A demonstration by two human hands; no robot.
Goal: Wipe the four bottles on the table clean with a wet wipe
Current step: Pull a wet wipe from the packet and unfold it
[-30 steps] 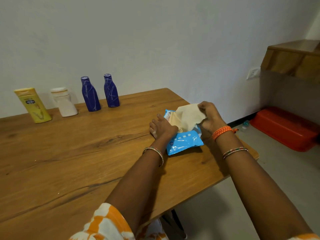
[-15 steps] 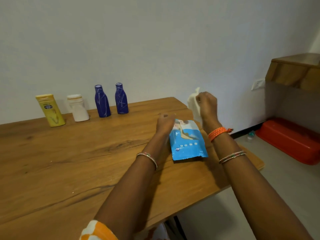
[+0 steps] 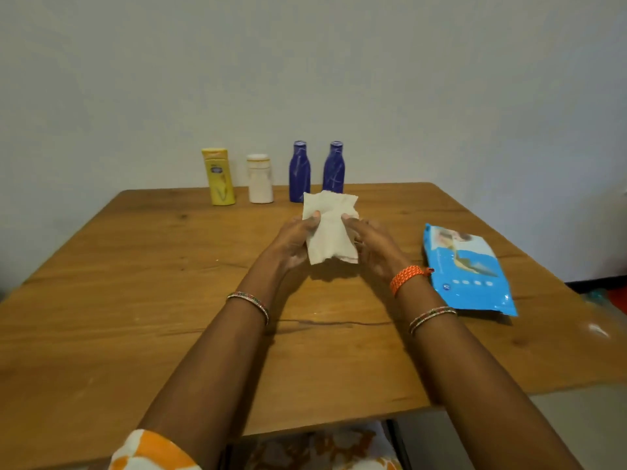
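Wet wipe (image 3: pixel 330 228) is hanging partly unfolded above the desk (image 3: pixel 135 300) middle, left hand (image 3: pixel 294 241) pinching its left edge and right hand (image 3: pixel 371 244) pinching its right edge, so the wipe is sitting between both grips. Yellow bottle (image 3: pixel 220 177), white bottle (image 3: pixel 260 179) and two blue bottles (image 3: pixel 300 172) (image 3: pixel 334 167) are standing upright in a row along the desk's far edge, well beyond the hands. Blue wipe pack (image 3: pixel 470 271) is lying flat just right of the right wrist.
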